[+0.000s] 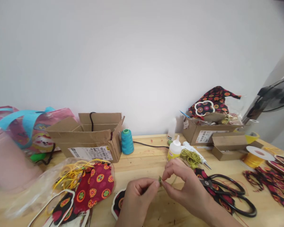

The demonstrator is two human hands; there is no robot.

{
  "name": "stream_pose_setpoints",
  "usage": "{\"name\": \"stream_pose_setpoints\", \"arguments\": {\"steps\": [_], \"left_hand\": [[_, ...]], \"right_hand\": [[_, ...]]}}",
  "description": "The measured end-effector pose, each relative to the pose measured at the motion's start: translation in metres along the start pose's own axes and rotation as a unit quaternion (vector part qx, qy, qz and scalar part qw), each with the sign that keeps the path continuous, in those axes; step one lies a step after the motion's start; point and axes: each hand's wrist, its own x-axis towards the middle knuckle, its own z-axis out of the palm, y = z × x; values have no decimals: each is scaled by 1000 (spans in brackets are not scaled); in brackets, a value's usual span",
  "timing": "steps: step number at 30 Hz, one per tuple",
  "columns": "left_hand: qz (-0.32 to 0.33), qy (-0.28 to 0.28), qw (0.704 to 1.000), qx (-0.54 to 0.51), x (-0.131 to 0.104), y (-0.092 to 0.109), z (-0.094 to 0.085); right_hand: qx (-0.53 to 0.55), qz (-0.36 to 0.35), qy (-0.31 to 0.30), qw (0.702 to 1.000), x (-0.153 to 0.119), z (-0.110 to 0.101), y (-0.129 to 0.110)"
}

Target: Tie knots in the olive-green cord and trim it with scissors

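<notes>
Just above the wooden table, my left hand [138,198] and my right hand [186,184] meet fingertip to fingertip. Both are closed in a pinch on a small olive-green knotted piece of cord [160,179], most of which the fingers cover. Behind my right hand lie a white glue bottle with a yellow label [174,149], a bundle of olive-green cord [191,158] and a white glue gun [198,154]. Black-handled scissors [227,189] rest on patterned fabric to the right. A white-edged fabric piece [118,203] is partly hidden by my left hand.
Left stand a pink container [11,164], an open cardboard box [92,142] and a teal thread cone [127,142]. Patterned fabric [97,183] with yellow cord lies nearer. At right are a filled box [209,135], a yellow cord spool [253,159] and a fan [272,94].
</notes>
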Motion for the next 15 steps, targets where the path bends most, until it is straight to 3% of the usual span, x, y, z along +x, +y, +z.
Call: {"name": "stream_pose_setpoints", "arguments": {"steps": [8,15], "left_hand": [[38,-28,998,28,3,-5,-2],[63,-21,994,90,2,-4,-3]], "right_hand": [[-72,-73,10,995,1,-2,-2],[-90,-76,17,993,1,0,-3]]}}
